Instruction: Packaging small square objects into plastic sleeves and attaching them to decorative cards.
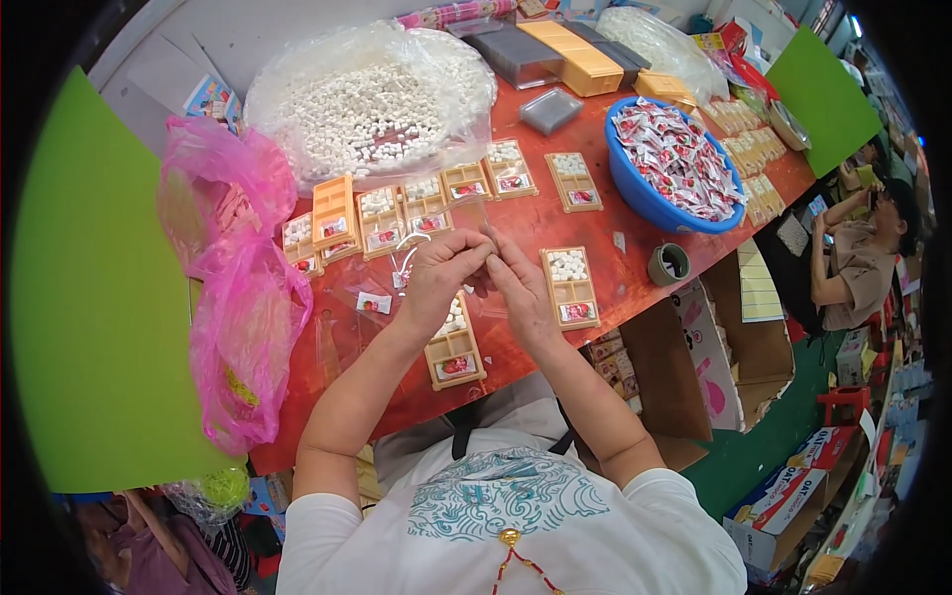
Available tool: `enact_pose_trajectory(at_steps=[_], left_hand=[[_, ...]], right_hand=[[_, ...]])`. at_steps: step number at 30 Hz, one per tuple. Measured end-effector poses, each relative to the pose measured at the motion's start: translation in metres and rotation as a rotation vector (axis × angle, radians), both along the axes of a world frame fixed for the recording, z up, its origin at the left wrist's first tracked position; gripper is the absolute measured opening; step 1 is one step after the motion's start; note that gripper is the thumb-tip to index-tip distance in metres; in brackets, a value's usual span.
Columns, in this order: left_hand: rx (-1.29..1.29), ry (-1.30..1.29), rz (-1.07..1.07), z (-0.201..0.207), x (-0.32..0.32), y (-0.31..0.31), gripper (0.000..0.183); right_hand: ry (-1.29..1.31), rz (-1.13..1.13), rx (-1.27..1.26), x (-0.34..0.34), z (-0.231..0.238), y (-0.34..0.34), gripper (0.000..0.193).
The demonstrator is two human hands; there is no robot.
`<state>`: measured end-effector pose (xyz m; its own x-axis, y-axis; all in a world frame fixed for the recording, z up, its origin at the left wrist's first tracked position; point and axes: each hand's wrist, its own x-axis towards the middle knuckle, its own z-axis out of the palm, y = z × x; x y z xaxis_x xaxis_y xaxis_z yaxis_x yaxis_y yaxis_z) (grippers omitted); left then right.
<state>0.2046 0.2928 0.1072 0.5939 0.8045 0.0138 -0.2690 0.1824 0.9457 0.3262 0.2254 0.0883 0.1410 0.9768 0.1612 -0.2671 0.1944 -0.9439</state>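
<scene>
Fingers pinched, my left hand [441, 276] and my right hand [521, 288] meet above the red table. A thin, see-through edge shows just above the fingertips, but what they hold is hidden. Below them lies a tan compartment tray [455, 344] with small white pieces and a red-and-white sachet, partly covered by my left hand. Right of my right hand sits another filled tray [568, 288]. A loose sachet [374, 302] lies left of my left wrist. Beyond my hands stands a row of similar trays [424, 204], one orange tray [333, 211] stacked on top.
A clear bag of white pieces [362, 109] spreads at the back. A blue basin of sachets [635, 188] and a small round tin [668, 265] stand right. Pink plastic bags [228, 297] hang left by a green panel [89, 297]. Open cardboard boxes [659, 367] sit below; another person [863, 258] is far right.
</scene>
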Motion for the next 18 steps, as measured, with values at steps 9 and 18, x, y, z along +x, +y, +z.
enact_pose_trajectory(at_steps=[9,18], left_hand=[[0.121,0.077,0.034,0.001,0.000,-0.003,0.016],[0.210,0.137,0.071,-0.002,-0.002,-0.008,0.015]], right_hand=[[0.030,-0.038,0.018,-0.005,0.003,-0.003,0.044],[0.202,0.020,-0.071,0.006,-0.007,0.002,0.033]])
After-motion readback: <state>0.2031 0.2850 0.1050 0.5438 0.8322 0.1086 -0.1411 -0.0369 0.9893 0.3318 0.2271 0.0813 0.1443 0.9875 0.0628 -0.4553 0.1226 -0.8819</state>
